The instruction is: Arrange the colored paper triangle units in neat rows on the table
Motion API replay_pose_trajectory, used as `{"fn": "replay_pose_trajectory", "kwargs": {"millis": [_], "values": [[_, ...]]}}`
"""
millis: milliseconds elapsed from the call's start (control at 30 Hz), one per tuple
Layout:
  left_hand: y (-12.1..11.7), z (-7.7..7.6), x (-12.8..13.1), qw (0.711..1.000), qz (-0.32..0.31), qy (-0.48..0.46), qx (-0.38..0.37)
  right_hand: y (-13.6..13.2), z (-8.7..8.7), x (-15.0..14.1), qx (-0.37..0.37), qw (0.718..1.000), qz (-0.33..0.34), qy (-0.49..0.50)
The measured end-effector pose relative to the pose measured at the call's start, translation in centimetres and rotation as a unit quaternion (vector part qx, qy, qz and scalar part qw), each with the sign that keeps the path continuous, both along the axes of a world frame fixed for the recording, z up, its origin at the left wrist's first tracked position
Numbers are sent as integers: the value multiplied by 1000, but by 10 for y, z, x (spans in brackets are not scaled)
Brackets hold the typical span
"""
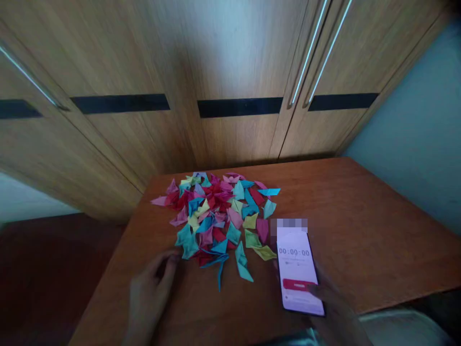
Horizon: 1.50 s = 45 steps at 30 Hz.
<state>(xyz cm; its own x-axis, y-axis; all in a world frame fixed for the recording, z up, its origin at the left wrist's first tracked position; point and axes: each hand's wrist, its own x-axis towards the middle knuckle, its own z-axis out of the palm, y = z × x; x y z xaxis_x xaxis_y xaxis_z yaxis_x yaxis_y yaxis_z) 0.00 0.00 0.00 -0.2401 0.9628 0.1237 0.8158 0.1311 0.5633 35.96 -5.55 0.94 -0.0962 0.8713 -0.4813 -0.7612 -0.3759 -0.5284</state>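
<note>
A heap of several small folded paper pieces in pink, red, blue, yellow and green lies on the wooden table. My left hand rests on the table just left of the heap's near edge, fingers curled loosely, with nothing visible in them. My right hand holds a phone to the right of the heap. The phone's lit screen shows a timer reading 00:00:00 and a red button, and my thumb lies by that button.
Wooden wardrobe doors with long metal handles stand right behind the table. A pale wall is at the right. Dark floor lies left of the table. The table's right part is bare wood.
</note>
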Motion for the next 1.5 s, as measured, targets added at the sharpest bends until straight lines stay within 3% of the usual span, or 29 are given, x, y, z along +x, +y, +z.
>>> {"fn": "replay_pose_trajectory", "kwargs": {"millis": [300, 700, 967, 1267, 1500], "values": [[2, 7, 3, 1000, -1, 13, 15, 3, -5, 3, 14, 1000, 0, -28], [2, 7, 3, 1000, 4, 18, 19, 1, 5, 1, -2, 999, 0, -41], [1, 6, 3, 999, 2, 20, 27, 0, -7, 4, -8, 1000, -12, -10], [1, 6, 3, 1000, 7, 16, 21, 1, 6, 0, -11, 999, -11, -29], [1, 8, 4, 999, 5, 22, 30, 2, 3, 0, -6, 1000, -17, -17]]}}
